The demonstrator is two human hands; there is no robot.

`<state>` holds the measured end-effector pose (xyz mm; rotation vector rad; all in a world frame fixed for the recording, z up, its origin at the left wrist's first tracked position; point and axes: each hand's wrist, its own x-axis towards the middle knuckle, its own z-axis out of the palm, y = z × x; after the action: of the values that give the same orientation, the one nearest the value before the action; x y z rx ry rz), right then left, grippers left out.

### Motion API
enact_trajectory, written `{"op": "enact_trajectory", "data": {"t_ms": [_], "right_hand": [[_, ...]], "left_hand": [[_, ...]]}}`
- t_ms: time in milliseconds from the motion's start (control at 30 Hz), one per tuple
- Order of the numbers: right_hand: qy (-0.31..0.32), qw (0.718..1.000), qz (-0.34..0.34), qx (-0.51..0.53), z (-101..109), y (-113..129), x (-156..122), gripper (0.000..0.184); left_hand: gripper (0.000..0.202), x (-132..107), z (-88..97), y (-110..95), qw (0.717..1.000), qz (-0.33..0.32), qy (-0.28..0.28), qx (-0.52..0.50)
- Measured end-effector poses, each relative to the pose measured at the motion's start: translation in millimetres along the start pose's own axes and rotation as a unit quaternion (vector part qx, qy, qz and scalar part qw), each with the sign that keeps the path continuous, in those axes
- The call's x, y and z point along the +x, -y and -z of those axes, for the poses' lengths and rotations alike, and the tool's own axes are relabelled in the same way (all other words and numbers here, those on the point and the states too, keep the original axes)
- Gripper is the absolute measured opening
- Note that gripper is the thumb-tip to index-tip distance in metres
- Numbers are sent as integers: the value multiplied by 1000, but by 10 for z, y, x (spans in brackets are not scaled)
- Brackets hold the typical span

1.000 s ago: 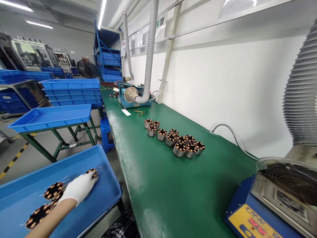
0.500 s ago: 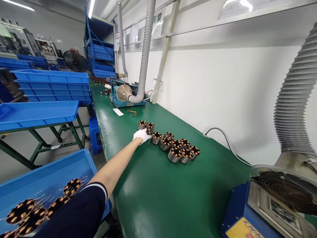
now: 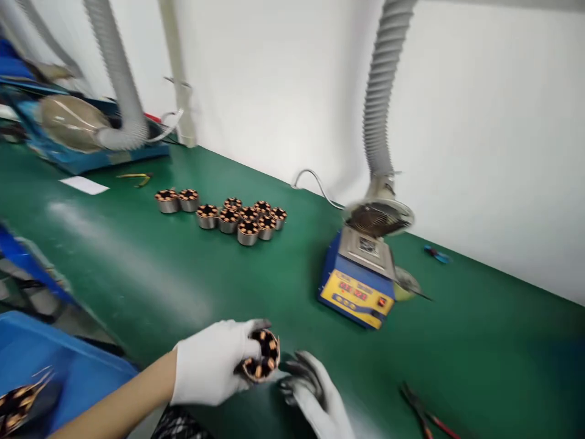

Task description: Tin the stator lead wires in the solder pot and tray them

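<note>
My left hand [image 3: 210, 364], in a white glove, is closed round a small wound motor stator [image 3: 261, 361] with copper coils, held just above the near edge of the green bench [image 3: 150, 274]. My right hand [image 3: 313, 393], in a white glove with grey fingertips, comes up beside the stator with its fingers curled and apart, holding nothing. A cluster of several more stators [image 3: 228, 216] stands on the bench farther back, to the left.
A blue and yellow solder station [image 3: 361, 286] with a fume hose [image 3: 381, 91] stands mid-bench. Pliers [image 3: 423, 411] lie at the right front. A blue tray [image 3: 55, 366] with stators sits at lower left. A second blue machine [image 3: 82, 134], a paper slip and yellow cutters lie far left.
My left hand took a stator from the far cluster and drew it back to the near edge. The view swung right and down, and my right hand came into sight.
</note>
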<state>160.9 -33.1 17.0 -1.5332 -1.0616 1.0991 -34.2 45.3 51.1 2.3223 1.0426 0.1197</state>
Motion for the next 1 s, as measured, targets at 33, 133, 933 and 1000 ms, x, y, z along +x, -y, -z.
{"op": "enact_trajectory", "data": {"t_ms": [33,133,933,1000], "right_hand": [[28,998,-40,50,-12,12,24,35],[47,989,-108,86,49,58,49,26],[-5,963,-158,219,210,-23,-51,26],[-11,965,-146,217,194,1,-30,24]], "left_hand": [[37,14,-137,-125,1000,-19,8,-14],[62,84,-466,-439,999,11,35,-16],[40,89,-711,-589,998,-10,-55,25],[42,78,-675,-608,999,-2,-50,-10]]}}
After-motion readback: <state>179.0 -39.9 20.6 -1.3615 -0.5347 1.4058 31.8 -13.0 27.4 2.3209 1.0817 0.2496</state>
